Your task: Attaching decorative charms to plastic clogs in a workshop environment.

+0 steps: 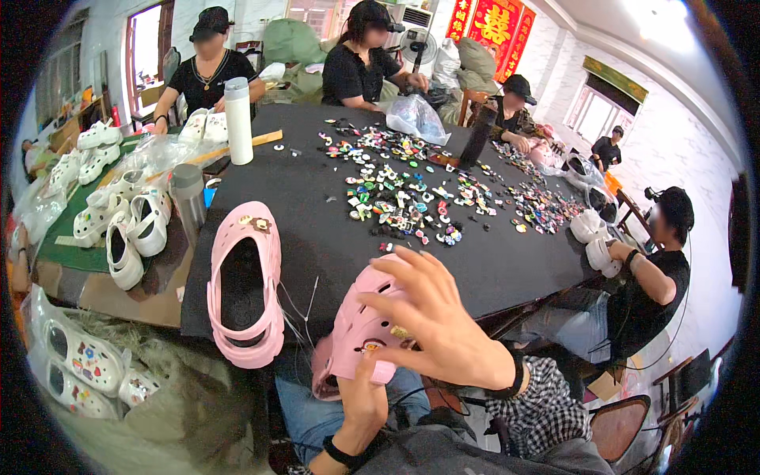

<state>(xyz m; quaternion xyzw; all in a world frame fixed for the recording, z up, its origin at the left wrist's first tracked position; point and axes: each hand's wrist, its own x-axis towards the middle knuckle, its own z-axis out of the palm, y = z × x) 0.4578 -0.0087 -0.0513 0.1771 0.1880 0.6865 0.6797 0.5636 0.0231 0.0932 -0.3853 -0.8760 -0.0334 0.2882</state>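
A pink clog (352,321) is tilted over the table's near edge, with small charms on its upper. My left hand (366,404) grips it from below, wrapped round its near end. Over the same clog hovers my right hand (447,328), its fingers spread and bent and its thumb close to the left one; whether the fingertips touch the upper I cannot tell. To the left, a second pink clog (277,297) lies on the black tabletop with its opening up and charms at its toe. Between the two clogs stand thin clear strands (307,305).
Loose colourful shoe charms (404,198) are heaped across the black table (261,178). White clogs (127,237), a grey tumbler (188,198) and a white bottle (237,123) stand left. A black bottle (478,138) stands farther back. Several people sit around the table; bagged clogs (87,360) lie lower left.
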